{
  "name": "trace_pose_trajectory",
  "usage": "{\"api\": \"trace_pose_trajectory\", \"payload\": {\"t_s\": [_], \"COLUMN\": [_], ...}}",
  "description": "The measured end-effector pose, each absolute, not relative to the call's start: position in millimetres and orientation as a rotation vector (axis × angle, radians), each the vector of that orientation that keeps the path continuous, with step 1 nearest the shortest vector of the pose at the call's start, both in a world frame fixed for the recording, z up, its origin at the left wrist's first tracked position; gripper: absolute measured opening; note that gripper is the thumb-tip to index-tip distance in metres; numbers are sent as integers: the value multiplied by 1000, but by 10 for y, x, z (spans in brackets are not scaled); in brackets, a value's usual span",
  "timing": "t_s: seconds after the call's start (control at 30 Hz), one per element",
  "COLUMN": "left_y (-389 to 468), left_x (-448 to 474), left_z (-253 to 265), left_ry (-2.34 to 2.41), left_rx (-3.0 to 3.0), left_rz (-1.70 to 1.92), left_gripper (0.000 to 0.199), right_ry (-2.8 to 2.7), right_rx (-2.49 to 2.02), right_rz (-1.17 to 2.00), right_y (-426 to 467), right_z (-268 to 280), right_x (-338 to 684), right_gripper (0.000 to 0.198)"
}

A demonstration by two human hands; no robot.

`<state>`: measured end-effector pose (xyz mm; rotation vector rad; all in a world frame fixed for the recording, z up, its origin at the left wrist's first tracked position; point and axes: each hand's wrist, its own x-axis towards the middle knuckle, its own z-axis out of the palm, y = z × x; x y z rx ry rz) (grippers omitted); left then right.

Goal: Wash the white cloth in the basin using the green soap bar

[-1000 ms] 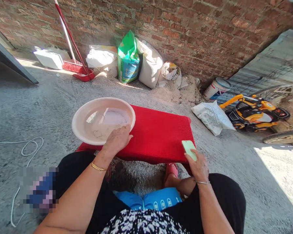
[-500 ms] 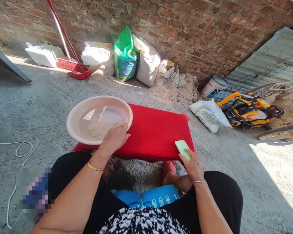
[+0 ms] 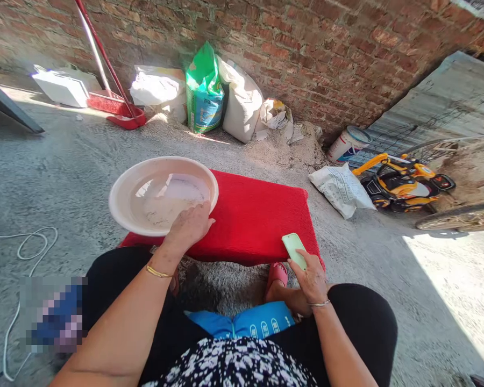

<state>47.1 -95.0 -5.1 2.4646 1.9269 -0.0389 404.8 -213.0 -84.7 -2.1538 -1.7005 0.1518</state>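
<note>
A pale pink plastic basin (image 3: pixel 123 204) with clear water in it rests on the left part of a red-covered low table (image 3: pixel 262 209). My left hand (image 3: pixel 189 224) grips the basin's near right rim; the fingers reach over the inside and the thumb stays outside. Some fine dark specks lie at the bottom of the water. In my right hand (image 3: pixel 311 277) is a light green phone (image 3: pixel 293 248), held between thumb and fingers at the table's near right corner. Its far end points away from me over the red cloth.
Against the brick wall stand a green-and-blue sack (image 3: pixel 205 99), a white sack (image 3: pixel 242 105) and a red dustpan (image 3: pixel 127 121). To the right are a bucket (image 3: pixel 349 145), a flat white bag (image 3: pixel 341 188) and a yellow toy excavator (image 3: pixel 407 183). A white cable (image 3: pixel 36 258) lies at left.
My right hand has shifted slightly left with the phone, farther over the red cloth. The left hand stays at the basin's rim. The view has turned a little.
</note>
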Motion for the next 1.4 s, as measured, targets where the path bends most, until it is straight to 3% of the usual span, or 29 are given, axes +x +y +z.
{"api": "trace_pose_trajectory", "payload": {"t_s": [0.2,0.53,0.83,1.2,1.4], "left_y": [-992,-1015,-1044,-1030,-1009], "left_x": [480,485,507,483,505], "left_z": [-61,-126,-148,-112,-147], "left_ry": [1910,1897,1916,1904,1913], "left_rx": [2461,2409,2395,2414,2398], "left_rz": [75,212,277,241,249], "left_gripper": [34,36,37,35,35], "right_ry": [-1496,-2085,-1622,-1998,-1678], "right_rx": [-2267,-1901,-2429,-2117,-2439], "right_rz": [166,268,225,178,229], "right_y": [-2108,-1385,-1658,-1241,-1408], "right_z": [-739,-707,-635,-550,-605], "right_x": [4064,2511,3524,2598,3426], "right_gripper": [60,41,54,42,52]}}
